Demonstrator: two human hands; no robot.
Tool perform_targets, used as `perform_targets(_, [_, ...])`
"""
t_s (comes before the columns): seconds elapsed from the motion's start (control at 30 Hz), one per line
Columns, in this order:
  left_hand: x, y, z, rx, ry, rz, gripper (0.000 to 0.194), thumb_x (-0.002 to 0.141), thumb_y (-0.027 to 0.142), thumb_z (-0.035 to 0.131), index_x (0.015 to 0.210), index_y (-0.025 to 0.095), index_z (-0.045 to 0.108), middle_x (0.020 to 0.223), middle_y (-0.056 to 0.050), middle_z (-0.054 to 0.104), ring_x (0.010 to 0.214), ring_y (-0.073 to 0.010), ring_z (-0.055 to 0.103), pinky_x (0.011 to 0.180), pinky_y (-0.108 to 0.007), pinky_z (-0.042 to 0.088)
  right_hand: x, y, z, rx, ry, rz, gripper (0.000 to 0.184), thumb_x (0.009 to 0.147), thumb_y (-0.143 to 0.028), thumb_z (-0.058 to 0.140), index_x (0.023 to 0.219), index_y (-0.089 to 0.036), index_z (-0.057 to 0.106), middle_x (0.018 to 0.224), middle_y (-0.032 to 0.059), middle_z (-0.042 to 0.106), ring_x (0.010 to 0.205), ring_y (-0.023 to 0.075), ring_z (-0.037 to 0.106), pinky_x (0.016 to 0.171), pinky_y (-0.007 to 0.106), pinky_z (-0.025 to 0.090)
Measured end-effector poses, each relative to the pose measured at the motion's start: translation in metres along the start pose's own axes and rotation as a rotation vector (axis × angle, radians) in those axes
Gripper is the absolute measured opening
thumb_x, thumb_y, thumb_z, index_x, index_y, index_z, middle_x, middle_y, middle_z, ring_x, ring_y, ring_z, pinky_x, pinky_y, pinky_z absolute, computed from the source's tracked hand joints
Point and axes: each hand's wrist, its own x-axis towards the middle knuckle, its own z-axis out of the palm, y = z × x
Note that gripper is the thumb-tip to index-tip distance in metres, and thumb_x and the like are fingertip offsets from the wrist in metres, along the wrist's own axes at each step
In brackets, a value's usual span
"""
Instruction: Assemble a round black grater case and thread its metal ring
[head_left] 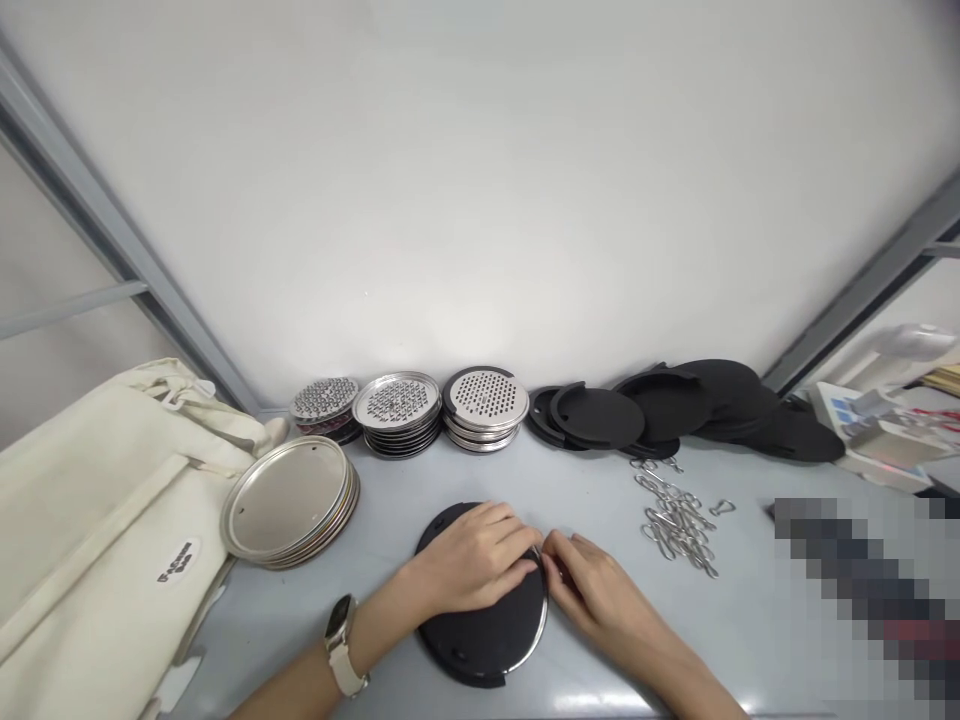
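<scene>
A round black disc (487,632) lies on the grey table in front of me, with a thin shiny metal edge along its right side and a small hole near its lower left. My left hand (480,555) lies across the upper part of the disc, fingers curled together toward its right rim. Against that same rim, my right hand (581,575) is closed in a pinch, its fingertips close to those of my left hand. Whatever may be between the right fingertips is hidden. A watch (341,645) with a pale strap is on my left wrist.
Behind the disc stand stacks of round metal graters (397,402) and perforated discs (489,398). Plain metal discs (289,495) are piled at left beside a cream bag (97,540). More black discs (600,418) and loose metal clips (679,525) lie to the right.
</scene>
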Motion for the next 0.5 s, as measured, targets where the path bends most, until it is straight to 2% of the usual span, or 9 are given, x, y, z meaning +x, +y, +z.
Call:
perform_targets(0.17, [-0.0003,0.0017,-0.0003,-0.006,0.009,-0.031,0.018,0.093,0.024,0.043,0.106,0.015,0.052,0.088,-0.006,0.059,0.087,-0.0187,0.053,0.082,-0.032,0.044,0.0014,0.0006,0.0026,-0.055,0.025,-0.03,0.016,0.095,-0.021,0.033,0.08,-0.022,0.038,0.072,0.0009,0.054,0.067,0.0172,0.052,0.058,0.028,0.037])
perform_targets(0.5, [0.0004,0.0007,0.0005,0.016,-0.011,0.004,0.02,0.094,0.022,0.04,0.108,0.013,0.051,0.092,-0.008,0.059,0.089,-0.0205,0.053,0.083,-0.034,0.044,0.0004,0.0002,0.0012,-0.07,0.009,-0.033,0.015,0.096,-0.022,0.032,0.082,-0.022,0.038,0.073,0.001,0.055,0.068,0.0178,0.053,0.059,0.029,0.038])
